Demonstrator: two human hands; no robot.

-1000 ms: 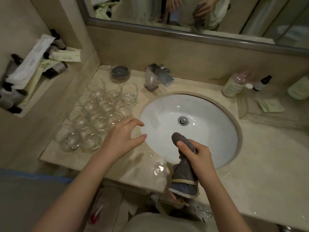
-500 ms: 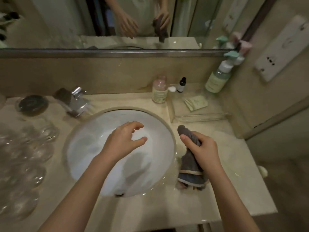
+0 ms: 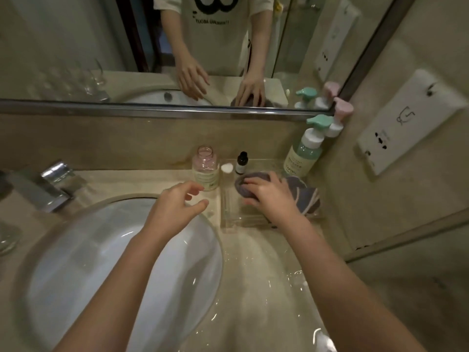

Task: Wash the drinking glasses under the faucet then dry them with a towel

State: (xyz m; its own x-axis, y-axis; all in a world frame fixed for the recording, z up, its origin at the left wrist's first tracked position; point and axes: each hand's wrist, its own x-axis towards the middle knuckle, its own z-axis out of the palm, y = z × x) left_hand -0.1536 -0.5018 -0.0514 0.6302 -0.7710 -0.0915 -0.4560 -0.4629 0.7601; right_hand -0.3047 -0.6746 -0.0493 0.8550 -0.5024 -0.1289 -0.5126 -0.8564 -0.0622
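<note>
The grey towel point(image 3: 303, 193) lies in the clear tray point(image 3: 229, 219) at far right, the right hand point(image 3: 272, 195) gripping it. The left hand point(image 3: 175, 208) hovers loose, empty. Drying seems finished (glasses point(image 3: 6, 238) barely visible far left).

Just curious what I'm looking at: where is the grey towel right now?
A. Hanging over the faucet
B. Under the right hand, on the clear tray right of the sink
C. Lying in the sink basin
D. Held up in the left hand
B: the right hand presses the towel down on the clear tray, while the left hand hovers empty over the sink.
</note>
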